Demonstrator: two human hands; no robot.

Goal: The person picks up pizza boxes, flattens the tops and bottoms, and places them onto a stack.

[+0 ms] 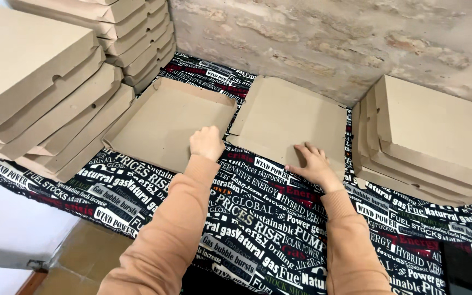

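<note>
Left hand [207,142] grips box tray [165,123] edge.

Stacks of closed boxes around a printed cloth

Tall leaning stack of flat brown cardboard boxes [39,87] at far left, second pile [137,38] behind it, lower stack [432,142] at right; black cloth with white and red lettering [269,229] underneath, rough stone wall [329,38] far behind, tiled floor [83,257] near left.

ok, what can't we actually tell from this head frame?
- Left hand: fingers curled out of sight on the open box tray; grip unclear.
- Flat lid piece under the right hand: its underside is hidden.
- Left box stack and right box stack: cut off by the frame edges; count unknown.
- Dark object at bottom right: cropped, unidentifiable.
</note>
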